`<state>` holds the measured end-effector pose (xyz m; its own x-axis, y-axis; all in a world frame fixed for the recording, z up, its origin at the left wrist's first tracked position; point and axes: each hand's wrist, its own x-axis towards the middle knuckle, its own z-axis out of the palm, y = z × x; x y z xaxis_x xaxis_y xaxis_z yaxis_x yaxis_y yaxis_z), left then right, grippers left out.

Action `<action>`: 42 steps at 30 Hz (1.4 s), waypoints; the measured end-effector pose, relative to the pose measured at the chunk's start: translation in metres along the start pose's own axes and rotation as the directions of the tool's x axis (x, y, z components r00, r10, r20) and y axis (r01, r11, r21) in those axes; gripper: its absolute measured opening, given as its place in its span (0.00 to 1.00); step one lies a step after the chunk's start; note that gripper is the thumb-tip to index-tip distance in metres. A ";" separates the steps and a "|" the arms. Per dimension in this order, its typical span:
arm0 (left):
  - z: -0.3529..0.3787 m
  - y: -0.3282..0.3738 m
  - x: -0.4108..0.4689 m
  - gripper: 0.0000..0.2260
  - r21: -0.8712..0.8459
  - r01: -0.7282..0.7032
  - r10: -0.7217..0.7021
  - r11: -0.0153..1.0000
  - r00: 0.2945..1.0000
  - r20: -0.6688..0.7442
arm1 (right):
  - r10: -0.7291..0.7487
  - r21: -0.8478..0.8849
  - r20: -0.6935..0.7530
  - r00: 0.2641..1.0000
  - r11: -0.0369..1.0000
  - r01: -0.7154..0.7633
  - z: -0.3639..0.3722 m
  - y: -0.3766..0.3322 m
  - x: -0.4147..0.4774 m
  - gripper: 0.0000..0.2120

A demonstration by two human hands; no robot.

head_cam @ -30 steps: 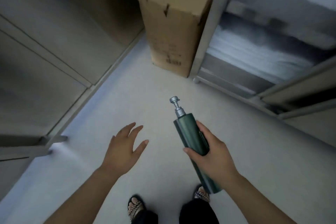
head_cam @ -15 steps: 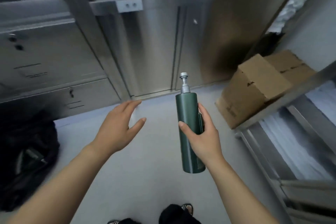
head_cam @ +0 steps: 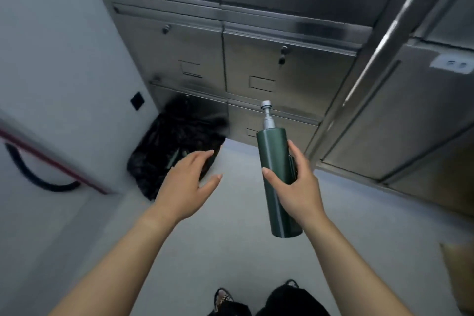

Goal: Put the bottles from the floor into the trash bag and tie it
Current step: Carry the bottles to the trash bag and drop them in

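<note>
1. Since half a second ago the view has swung left: the black trash bag [head_cam: 177, 141], then at the far left edge, now sits close to the middle, and the cardboard box [head_cam: 459, 277] has slid to the lower right edge.
2. The right hand [head_cam: 297, 195] holds the green bottle [head_cam: 274, 161] in the same grip as before, upright in the air above the floor [head_cam: 246, 251], with its silver pump top pointing up.
3. Its thumb presses the near side of the bottle's body and the fingers [head_cam: 297, 156] wrap round the far side, about halfway up.
4. The left hand [head_cam: 184, 187] holds nothing. Its fingers [head_cam: 202, 159] are stretched out and loosely spread, palm down, and reach toward the bag. Their tips overlap the bag's near edge in this view, but I cannot tell whether they touch it.
5. The bag stands open on the floor in the corner between the pale wall [head_cam: 64, 59] and the steel drawers [head_cam: 269, 64]. Greenish shapes show inside it, too blurred to name.
6. The bottle is to the right of the bag and apart from it.
7. A dark hose [head_cam: 33, 174] hangs on the left wall.
</note>
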<state>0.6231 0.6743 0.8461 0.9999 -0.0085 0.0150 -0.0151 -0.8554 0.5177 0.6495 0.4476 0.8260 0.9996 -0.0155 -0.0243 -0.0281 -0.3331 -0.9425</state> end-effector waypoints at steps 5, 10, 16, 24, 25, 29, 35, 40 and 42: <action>-0.043 -0.092 -0.010 0.25 0.028 0.185 -0.184 0.982 0.983 -0.021 | -0.001 -0.048 0.185 0.983 0.999 0.010 0.086 -0.023 0.035 0.35; -0.082 -0.170 0.015 0.25 0.072 0.298 -0.295 0.952 0.954 -0.054 | -0.036 -0.064 0.285 0.958 0.996 0.056 0.173 -0.041 0.085 0.35; -0.127 -0.245 0.079 0.25 0.094 0.398 -0.391 0.913 0.916 -0.087 | -0.055 -0.044 0.373 0.926 0.996 0.077 0.273 -0.064 0.166 0.36; -0.179 -0.331 0.155 0.25 0.104 0.410 -0.403 0.906 0.912 -0.083 | -0.030 -0.083 0.431 0.902 0.994 0.073 0.378 -0.097 0.256 0.37; -0.182 -0.343 0.163 0.25 0.106 0.406 -0.401 0.908 0.913 -0.069 | -0.012 -0.092 0.424 0.906 0.994 0.057 0.387 -0.097 0.263 0.37; -0.178 -0.395 0.201 0.25 0.097 0.346 -0.348 0.933 0.937 0.008 | 0.031 -0.141 0.376 0.926 0.990 0.025 0.418 -0.089 0.287 0.37; -0.156 -0.473 0.263 0.27 0.090 0.183 -0.198 0.979 0.960 0.200 | 0.130 -0.329 0.199 0.971 0.943 -0.059 0.453 -0.061 0.305 0.43; -0.122 -0.538 0.293 0.26 0.097 0.187 -0.203 0.978 0.959 0.196 | 0.115 -0.358 0.234 0.965 0.933 -0.025 0.497 -0.014 0.335 0.43; -0.094 -0.560 0.299 0.26 0.079 0.205 -0.217 0.976 0.956 0.196 | 0.111 -0.336 0.260 0.959 0.942 -0.018 0.516 0.016 0.346 0.42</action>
<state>0.9299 1.1997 0.6406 0.9611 0.0760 -0.2655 0.1910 -0.8771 0.4407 0.9987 0.9229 0.6302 0.9575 0.1931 -0.2142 -0.0463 -0.6302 -0.7751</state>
